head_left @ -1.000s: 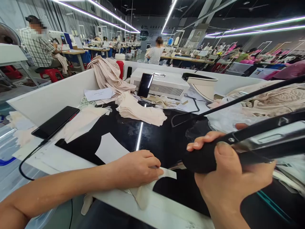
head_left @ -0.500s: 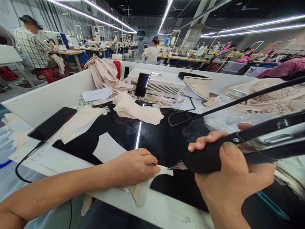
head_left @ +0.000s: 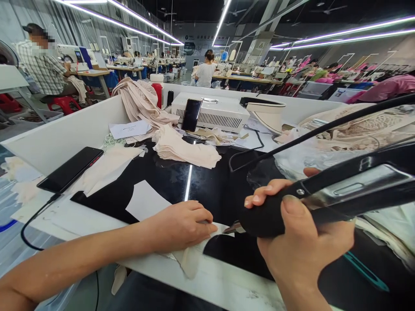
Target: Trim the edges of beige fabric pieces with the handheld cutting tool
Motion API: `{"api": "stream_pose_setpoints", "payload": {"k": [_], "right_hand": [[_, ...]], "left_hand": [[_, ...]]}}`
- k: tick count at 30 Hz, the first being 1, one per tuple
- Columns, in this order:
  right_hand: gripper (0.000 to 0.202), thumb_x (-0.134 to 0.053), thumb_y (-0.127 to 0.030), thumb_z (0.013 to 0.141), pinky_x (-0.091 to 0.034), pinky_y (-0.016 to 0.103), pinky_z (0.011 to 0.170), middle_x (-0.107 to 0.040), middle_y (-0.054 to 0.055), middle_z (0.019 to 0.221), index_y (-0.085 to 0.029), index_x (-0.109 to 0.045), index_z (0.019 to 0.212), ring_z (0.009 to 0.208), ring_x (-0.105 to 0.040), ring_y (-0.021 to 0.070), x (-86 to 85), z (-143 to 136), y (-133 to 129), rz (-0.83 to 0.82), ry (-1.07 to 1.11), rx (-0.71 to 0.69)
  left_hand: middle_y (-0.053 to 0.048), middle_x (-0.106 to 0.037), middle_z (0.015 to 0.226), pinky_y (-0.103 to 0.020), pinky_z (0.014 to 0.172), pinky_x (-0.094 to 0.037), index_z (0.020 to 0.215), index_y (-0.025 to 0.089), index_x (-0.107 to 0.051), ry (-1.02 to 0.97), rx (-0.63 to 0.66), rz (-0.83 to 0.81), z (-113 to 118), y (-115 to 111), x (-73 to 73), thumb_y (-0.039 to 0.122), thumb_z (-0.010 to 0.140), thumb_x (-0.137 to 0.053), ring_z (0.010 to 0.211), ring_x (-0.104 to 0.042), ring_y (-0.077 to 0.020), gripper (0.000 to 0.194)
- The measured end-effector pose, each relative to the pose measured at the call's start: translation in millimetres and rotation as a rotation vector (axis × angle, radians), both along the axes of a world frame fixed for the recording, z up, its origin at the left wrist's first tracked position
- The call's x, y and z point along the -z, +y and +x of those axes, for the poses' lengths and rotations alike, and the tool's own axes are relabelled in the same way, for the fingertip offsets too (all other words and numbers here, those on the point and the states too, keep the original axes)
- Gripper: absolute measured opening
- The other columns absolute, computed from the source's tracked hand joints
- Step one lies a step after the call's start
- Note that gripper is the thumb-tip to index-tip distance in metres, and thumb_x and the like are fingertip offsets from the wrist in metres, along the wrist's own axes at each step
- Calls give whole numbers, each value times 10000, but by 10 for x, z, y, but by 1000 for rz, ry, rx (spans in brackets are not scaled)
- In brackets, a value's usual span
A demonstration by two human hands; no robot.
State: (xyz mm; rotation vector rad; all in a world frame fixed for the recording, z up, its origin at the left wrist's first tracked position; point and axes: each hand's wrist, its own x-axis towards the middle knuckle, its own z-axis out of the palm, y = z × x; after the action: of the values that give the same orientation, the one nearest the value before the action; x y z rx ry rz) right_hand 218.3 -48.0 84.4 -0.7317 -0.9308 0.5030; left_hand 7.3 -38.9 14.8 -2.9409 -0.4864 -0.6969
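Observation:
My left hand (head_left: 183,226) is closed, fingertips pressed down on a white, curved pattern piece (head_left: 145,201) lying on the black work surface. The piece runs under the hand, and its narrow end shows past the fingers. Thin beige fabric (head_left: 189,262) hangs below that hand over the table's front edge. A small grey bit shows at the fingertips, too hidden to name. My right hand (head_left: 300,235) is wrapped around a thick, black handheld cutter (head_left: 269,218) with a pointed metal tip. That tip touches or hovers just over the narrow white end, beside my left fingertips.
A stack of beige fabric pieces (head_left: 188,147) lies ahead. Behind it stand a phone (head_left: 192,114) and a white vented box (head_left: 227,116). Another phone (head_left: 71,168) lies left. A black cable (head_left: 311,140) crosses at right, above teal tweezers (head_left: 366,271). Co-workers sit beyond the low walls.
My right hand has brought the cutter a little to the left, its tip closer to my left fingertips. My left hand stays on the pattern piece. The whole view has shifted slightly.

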Motion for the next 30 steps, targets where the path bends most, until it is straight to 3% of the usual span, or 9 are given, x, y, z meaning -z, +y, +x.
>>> {"api": "stream_pose_setpoints", "payload": {"k": [10,13,18,21,24,30], "right_hand": [[523,-1102,-413,731,-659,404,482,-766,-80,817,-373,-832,1177,552,-704,233,5,74,-49,9,7,39],[526,-1124,-405,722,-653,414,482,-769,-71,803,-362,-823,1152,532,-692,235,-2,52,-70,12,20,57],[567,-1155,-468,713,-649,431,509,-767,-63,807,-352,-818,1153,550,-693,239,-9,40,-111,7,7,93],[556,-1155,-453,723,-651,433,537,-773,-69,811,-360,-828,1163,558,-696,234,-20,24,-146,10,0,127],[557,-1162,-415,705,-650,427,545,-782,-72,805,-359,-813,1135,559,-701,233,-34,0,-181,-15,3,139],[592,-1184,-501,724,-646,461,510,-745,-65,784,-362,-792,1146,552,-696,263,-34,-32,-212,-3,-26,185]], "left_hand": [[-102,-835,1175,-347,1086,-698,1203,140,-835,-29,3,38,8,-24,26,155,1292,-677,1038,-804,-213,181],[-116,-856,1246,-372,1170,-700,1324,134,-829,12,-16,67,-11,-82,12,132,1276,-699,1140,-826,-227,139],[-158,-854,1346,-389,1135,-739,1507,107,-738,35,-146,61,-61,-251,40,21,1175,-738,1257,-837,-276,343],[-165,-835,1366,-367,1069,-757,1469,127,-712,35,-227,-12,-68,-337,67,-39,1125,-672,1253,-847,-281,384],[-153,-827,1315,-346,1052,-756,1391,128,-707,34,-222,-40,-56,-352,90,-80,1088,-637,1211,-848,-270,375],[-106,-802,1256,-327,991,-740,1257,181,-685,97,-218,-115,-78,-283,109,-116,1047,-660,1136,-828,-255,364]]}}
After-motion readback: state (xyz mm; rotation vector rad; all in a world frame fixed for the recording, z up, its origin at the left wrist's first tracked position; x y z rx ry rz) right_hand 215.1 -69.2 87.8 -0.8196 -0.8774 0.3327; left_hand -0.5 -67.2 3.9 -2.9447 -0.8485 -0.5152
